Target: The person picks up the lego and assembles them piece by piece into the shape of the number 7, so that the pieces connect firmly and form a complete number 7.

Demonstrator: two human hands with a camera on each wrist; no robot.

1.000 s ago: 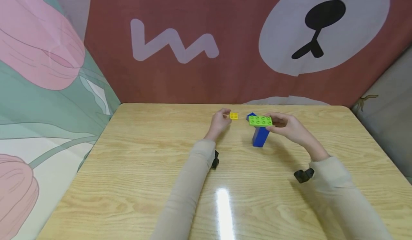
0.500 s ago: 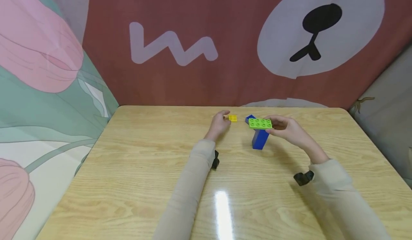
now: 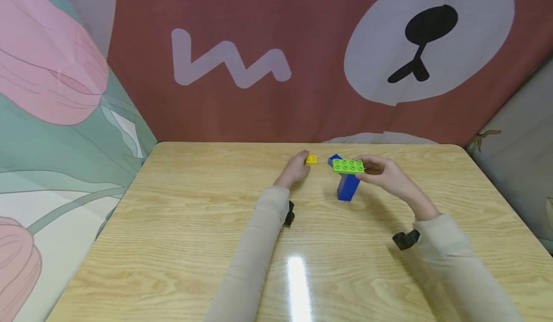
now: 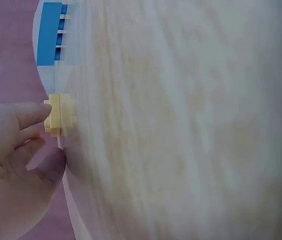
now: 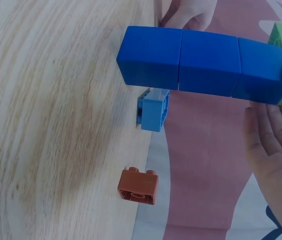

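Note:
My right hand (image 3: pixel 384 173) pinches a light green eight-stud brick (image 3: pixel 348 166) by its right end. This brick lies flat across the top of a tower of three blue bricks (image 5: pixel 208 62), which stands on the table. Farther left, my left hand (image 3: pixel 295 168) reaches a small yellow brick (image 3: pixel 311 159) near the back edge. In the left wrist view its index fingertip touches the yellow brick (image 4: pixel 55 115), while the thumb stays apart below it. Part of the tower's upper end is hidden under the green brick in the head view.
Between the yellow brick and the tower, farther back, lies another blue brick (image 3: pixel 334 159). A brown brick (image 5: pixel 138 186) shows in the right wrist view, near the table's back edge. Behind the wooden table (image 3: pixel 194 216) hangs a patterned cloth (image 3: pixel 242 106).
My left hand has shifted slightly, its index finger coming down onto the yellow brick. The right hand still holds the green brick on the tower. The head view has tilted a little.

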